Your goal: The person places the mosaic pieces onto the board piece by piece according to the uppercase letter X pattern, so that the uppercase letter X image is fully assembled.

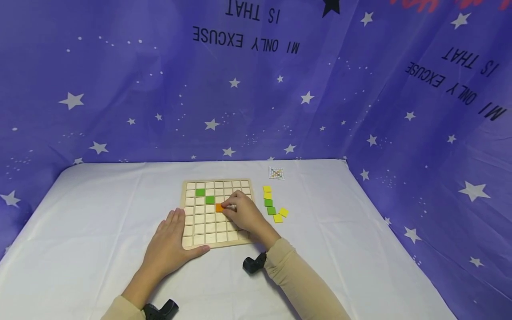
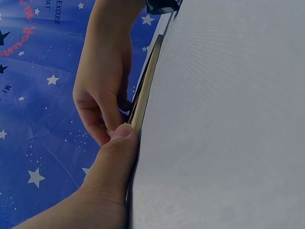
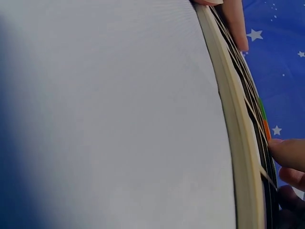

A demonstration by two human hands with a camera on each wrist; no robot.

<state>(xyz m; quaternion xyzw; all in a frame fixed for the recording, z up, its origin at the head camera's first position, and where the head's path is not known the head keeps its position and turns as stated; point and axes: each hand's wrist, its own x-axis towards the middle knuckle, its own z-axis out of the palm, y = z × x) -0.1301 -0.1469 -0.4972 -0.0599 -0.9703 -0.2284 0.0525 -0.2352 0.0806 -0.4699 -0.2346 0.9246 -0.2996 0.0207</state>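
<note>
Right hand (image 1: 244, 213) rests over the wooden grid board (image 1: 192, 242), its fingers curled down and its fingertips pinching or pressing an orange tile (image 1: 219, 207) that sits in a cell near the middle of the board; the head view does not show plainly whether the tile is gripped or only touched. Left hand (image 1: 172, 242) lies flat with straight fingers on the counter (image 1: 100, 213), its fingers overlapping the board's near left corner and its thumb along the board's front edge. 2 green tiles (image 1: 205, 196) sit in cells up and to the left of the orange one, stepping diagonally toward it. Just right of the board, loose on the white cloth, lie yellow and green tiles (image 1: 272, 205) in a short column, with 2 more yellow ones at its lower end. A small patterned card (image 1: 276, 173) lies beyond them, near the back of the counter. In the left wrist view the board's edge (image 2: 143, 95) runs along the cloth with the thumb pressed against it. A purple starry backdrop (image 1: 120, 89) surrounds the counter.
</note>
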